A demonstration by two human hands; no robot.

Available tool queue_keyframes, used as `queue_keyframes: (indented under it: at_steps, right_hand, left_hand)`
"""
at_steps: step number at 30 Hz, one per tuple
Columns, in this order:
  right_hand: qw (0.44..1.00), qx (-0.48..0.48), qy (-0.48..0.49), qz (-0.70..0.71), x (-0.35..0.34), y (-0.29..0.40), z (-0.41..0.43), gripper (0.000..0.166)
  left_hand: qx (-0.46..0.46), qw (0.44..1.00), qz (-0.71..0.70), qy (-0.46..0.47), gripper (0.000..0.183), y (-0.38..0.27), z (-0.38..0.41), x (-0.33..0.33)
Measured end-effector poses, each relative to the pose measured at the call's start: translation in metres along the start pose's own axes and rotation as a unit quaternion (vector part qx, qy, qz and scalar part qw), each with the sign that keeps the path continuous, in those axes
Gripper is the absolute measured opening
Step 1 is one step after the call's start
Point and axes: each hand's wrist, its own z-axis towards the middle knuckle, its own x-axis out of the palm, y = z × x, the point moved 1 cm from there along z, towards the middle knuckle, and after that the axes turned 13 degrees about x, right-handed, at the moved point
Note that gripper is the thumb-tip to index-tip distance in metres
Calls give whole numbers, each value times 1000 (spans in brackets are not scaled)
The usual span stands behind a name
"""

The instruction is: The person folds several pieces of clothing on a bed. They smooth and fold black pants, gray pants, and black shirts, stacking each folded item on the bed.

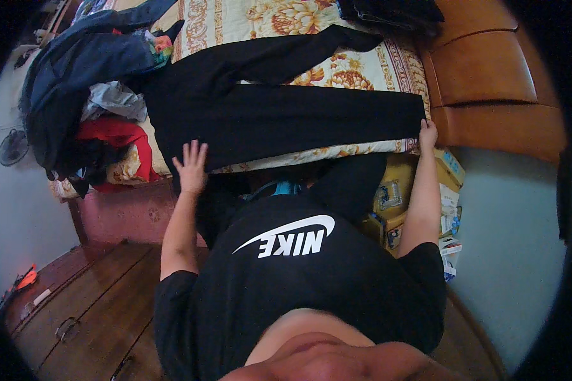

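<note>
A pair of black trousers (286, 112) lies spread across the near edge of the bed, its legs pointing right. The nearer leg is stretched out straight; the farther one angles away and is bent near its end. My left hand (190, 166) rests with fingers spread on the near edge of the trousers, towards the waist end. At the far right, my right hand (428, 135) pinches the corner of the nearer leg's hem between thumb and fingers. Part of the waist end is hidden by, or merges with, dark clothes beside it.
A heap of clothes (95, 57) with a grey crumpled piece (117, 101) and a red cloth (124, 135) lies left. Folded dark clothes (391, 14) sit at the back, on the floral bedspread (295, 19). The brown headboard (486, 71) bounds the right; boxes (450, 166) stand below.
</note>
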Motion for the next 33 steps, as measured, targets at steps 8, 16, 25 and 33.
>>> queue_keyframes:
  at_steps: [8,16,25,33]
  right_hand:
    - [999,-42,26,-20,5,-5,1,29]
    - [984,13,3,-176,-7,19,-36,30]
    - [973,-155,-124,-120,4,80,-59,28]
    - [868,-391,184,-244,80,164,-269,76]
  left_hand:
    - [31,990,92,-98,60,110,-30,15]
    - [14,998,52,-11,70,98,-40,23]
    - [-179,890,-350,-230,67,155,-12,60]
    - [-278,886,-196,-314,52,164,72,42]
